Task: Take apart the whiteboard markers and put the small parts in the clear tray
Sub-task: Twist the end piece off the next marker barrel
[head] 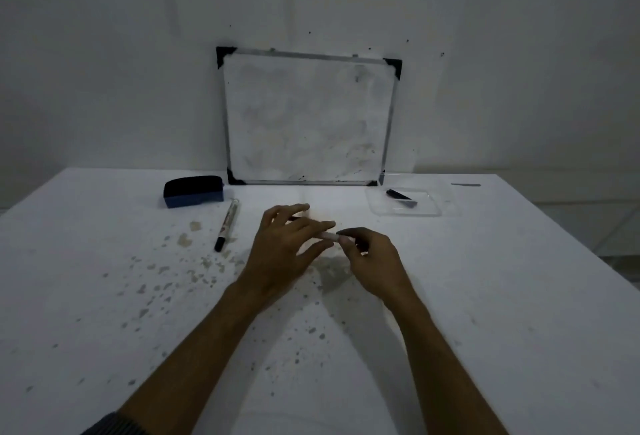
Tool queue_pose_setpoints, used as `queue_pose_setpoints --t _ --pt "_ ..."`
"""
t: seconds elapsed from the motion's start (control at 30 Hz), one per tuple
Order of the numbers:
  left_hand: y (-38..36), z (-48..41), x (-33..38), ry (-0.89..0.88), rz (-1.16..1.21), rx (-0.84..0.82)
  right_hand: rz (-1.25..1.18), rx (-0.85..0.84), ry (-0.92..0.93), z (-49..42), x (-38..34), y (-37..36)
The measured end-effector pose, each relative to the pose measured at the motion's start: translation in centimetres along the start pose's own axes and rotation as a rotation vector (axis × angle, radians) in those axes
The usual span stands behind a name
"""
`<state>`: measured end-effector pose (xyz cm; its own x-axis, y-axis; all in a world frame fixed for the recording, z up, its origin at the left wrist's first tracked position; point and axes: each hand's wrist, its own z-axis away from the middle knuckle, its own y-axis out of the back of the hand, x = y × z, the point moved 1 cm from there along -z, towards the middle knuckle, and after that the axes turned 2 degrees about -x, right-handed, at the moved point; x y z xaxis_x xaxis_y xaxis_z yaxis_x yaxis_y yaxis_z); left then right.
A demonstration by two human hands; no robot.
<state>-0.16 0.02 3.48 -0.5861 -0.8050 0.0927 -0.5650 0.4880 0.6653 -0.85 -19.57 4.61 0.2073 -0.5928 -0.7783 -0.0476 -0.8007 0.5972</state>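
A white marker body [329, 236] is held above the middle of the table between both hands. My left hand [287, 247] wraps its left part, and my right hand [370, 258] pinches its right end with the fingertips. Most of this marker is hidden by the fingers. A second whiteboard marker [227, 225] with a black cap at its near end lies on the table to the left of my hands. The clear tray [433, 211] sits at the back right and holds two dark small parts [400, 196].
A black and blue board eraser [193, 190] rests at the back left. A small whiteboard [308, 119] leans on the wall behind. The white table [485, 296] is speckled with grey stains near my arms. A thin grey item [465, 184] lies far right.
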Motion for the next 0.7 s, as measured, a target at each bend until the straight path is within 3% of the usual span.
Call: queue_pose_setpoints --t 0.17,0.33,0.43,0.7 --pt "1.5 2.1 -3.2 0.028 -0.073 0.109 -0.258 -0.065 -0.033 -0.4 -2.0 -2.2" --pt "1.6 3.5 -6.0 0.305 -0.09 0.145 0.019 0.02 0.015 -4.0 -2.4 -5.0" --pt "1.4 2.8 -7.1 0.392 -0.185 0.15 0.164 -0.017 0.048 -7.0 -2.3 -6.8" --pt "0.9 2.6 -6.9 0.389 -0.213 0.178 0.217 -0.009 0.115 -9.3 -0.7 -8.4"
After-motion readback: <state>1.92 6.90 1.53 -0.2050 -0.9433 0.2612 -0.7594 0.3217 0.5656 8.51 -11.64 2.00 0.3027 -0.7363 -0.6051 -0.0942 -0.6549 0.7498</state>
